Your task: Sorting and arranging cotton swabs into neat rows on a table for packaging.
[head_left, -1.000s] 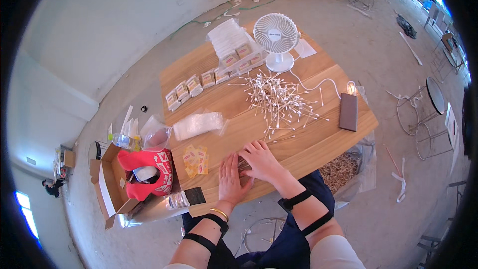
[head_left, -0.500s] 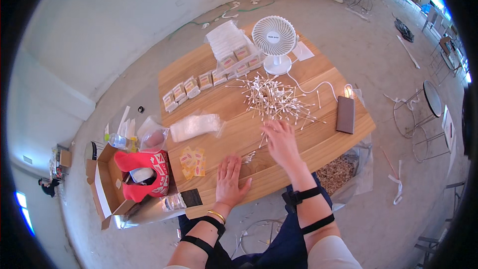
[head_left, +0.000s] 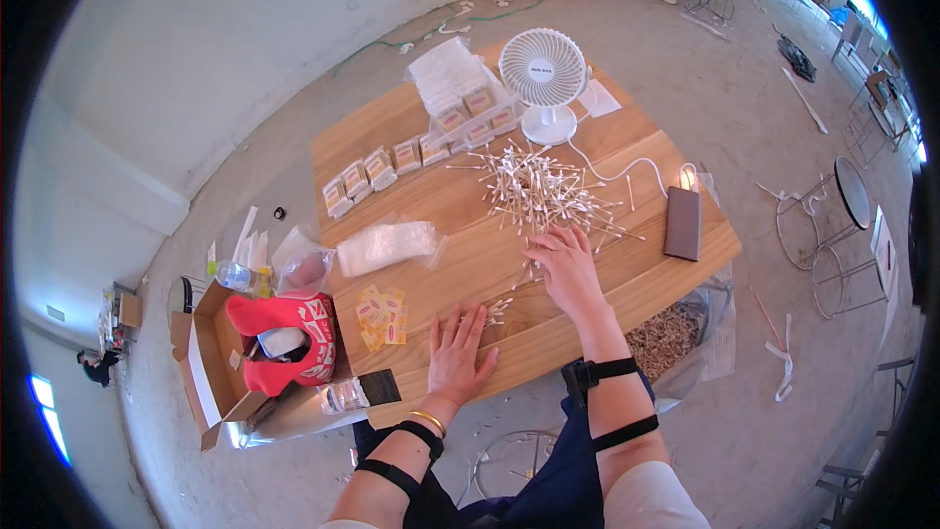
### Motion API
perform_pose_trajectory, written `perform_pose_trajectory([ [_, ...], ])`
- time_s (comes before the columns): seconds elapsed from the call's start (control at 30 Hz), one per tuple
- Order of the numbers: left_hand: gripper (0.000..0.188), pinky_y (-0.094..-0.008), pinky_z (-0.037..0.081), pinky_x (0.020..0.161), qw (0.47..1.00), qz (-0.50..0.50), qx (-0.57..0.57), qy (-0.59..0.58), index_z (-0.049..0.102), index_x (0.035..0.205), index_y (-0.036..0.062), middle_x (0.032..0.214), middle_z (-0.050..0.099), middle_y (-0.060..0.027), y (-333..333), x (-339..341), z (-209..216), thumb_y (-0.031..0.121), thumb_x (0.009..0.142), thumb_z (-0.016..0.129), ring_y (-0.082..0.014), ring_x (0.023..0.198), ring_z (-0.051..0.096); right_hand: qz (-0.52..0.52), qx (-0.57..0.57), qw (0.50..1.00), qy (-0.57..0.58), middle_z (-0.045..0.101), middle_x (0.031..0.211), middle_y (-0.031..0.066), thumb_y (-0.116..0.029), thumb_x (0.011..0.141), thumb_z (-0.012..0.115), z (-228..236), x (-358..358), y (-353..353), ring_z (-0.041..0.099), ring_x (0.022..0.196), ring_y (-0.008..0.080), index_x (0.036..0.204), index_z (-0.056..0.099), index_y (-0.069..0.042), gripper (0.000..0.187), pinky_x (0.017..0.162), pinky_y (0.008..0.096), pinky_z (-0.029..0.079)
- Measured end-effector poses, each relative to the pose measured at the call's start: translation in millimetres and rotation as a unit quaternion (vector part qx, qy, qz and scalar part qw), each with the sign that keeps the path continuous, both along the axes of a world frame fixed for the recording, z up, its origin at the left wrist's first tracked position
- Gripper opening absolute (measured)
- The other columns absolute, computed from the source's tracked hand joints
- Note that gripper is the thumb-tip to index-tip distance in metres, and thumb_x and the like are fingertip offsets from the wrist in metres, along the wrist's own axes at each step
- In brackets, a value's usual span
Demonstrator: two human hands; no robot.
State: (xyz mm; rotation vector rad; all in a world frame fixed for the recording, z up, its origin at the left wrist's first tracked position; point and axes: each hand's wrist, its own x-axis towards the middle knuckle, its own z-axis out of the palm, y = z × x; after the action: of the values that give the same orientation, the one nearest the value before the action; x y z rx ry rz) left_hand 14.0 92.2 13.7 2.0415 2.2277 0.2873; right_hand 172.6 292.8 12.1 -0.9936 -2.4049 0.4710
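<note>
My left hand (head_left: 457,355) lies flat near the table's front edge with its fingers stretched out. Just right of its fingertips is a small bunch of cotton swabs (head_left: 498,312). My right hand (head_left: 572,277) reaches to the near edge of a large loose pile of cotton swabs (head_left: 548,188). Its fingers are bent and somewhat apart over a few stray swabs; I see nothing firmly held, though the fingertips partly hide what is beneath them. Small yellow printed cards (head_left: 383,317) lie left of my left hand.
Filled packets (head_left: 380,169) line the wooden table (head_left: 460,225) beside a clear tray of packets (head_left: 477,122). A white fan (head_left: 544,69) is cabled to a power bank (head_left: 682,223). Plastic bags (head_left: 389,245) lie left; a cardboard box (head_left: 208,358) with a red item (head_left: 311,333) stands beyond.
My right hand has moved slightly right and nearer to me, its fingers still at the pile's near edge. My left hand has stayed almost in place. The view has shifted a little.
</note>
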Motion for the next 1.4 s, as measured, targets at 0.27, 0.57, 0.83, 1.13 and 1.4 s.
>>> perform_pose_trajectory([
  [0.27,0.074,-0.0564,0.012,0.12,1.0,-0.001,0.005,-0.007,0.03,0.154,0.0103,0.157,0.035,-0.0079,1,3,3,0.039,0.091,0.056,-0.0324,0.146,0.028,-0.025,0.056,0.996,0.063,0.062,0.091,0.0014,-0.014,0.079,0.068,-5,-15,-2,0.054,0.102,0.0242,0.081,0.071,-0.012,0.004,0.101,0.0437,0.037],
  [0.57,0.07,-0.0601,0.013,0.119,0.999,-0.026,0.039,-0.009,0.039,0.148,0.0095,0.157,0.031,-0.0151,-1,2,-7,0.034,0.087,0.063,-0.0366,0.146,0.025,0.081,0.066,0.994,-0.012,0.062,0.095,0.004,-0.014,0.077,0.069,-10,-56,-45,0.054,0.106,0.0261,0.086,0.07,-0.011,0.01,0.101,0.0452,0.037],
  [0.83,0.086,-0.0632,0.011,0.117,0.995,0.06,0.069,-0.05,0.029,0.152,0.0076,0.155,0.026,-0.021,-7,-1,-5,0.041,0.082,0.067,-0.0418,0.146,0.02,-0.033,0.014,0.999,0.039,0.059,0.102,0.0067,-0.01,0.072,0.074,20,3,-18,0.053,0.108,0.028,0.098,0.068,-0.015,0.027,0.095,0.0443,0.04],
  [1.13,0.083,-0.0608,0.007,0.119,0.998,0.044,0.022,-0.029,0.029,0.152,0.0081,0.159,0.024,-0.0175,-1,2,-3,0.044,0.084,0.063,-0.038,0.148,0.019,-0.105,-0.031,0.994,0.004,0.056,0.097,0.0045,-0.009,0.073,0.075,3,17,2,0.053,0.102,0.0276,0.083,0.066,-0.014,0.014,0.088,0.0429,0.041],
  [1.4,0.079,-0.0606,0.006,0.119,0.999,0.038,0.016,-0.013,0.034,0.15,0.0076,0.158,0.03,-0.0133,-2,2,-1,0.039,0.084,0.063,-0.0394,0.147,0.021,-0.13,-0.013,0.99,0.062,0.057,0.094,0.0069,-0.011,0.078,0.071,-10,-3,0,0.055,0.097,0.0282,0.081,0.064,-0.013,0.008,0.085,0.0423,0.043],
])
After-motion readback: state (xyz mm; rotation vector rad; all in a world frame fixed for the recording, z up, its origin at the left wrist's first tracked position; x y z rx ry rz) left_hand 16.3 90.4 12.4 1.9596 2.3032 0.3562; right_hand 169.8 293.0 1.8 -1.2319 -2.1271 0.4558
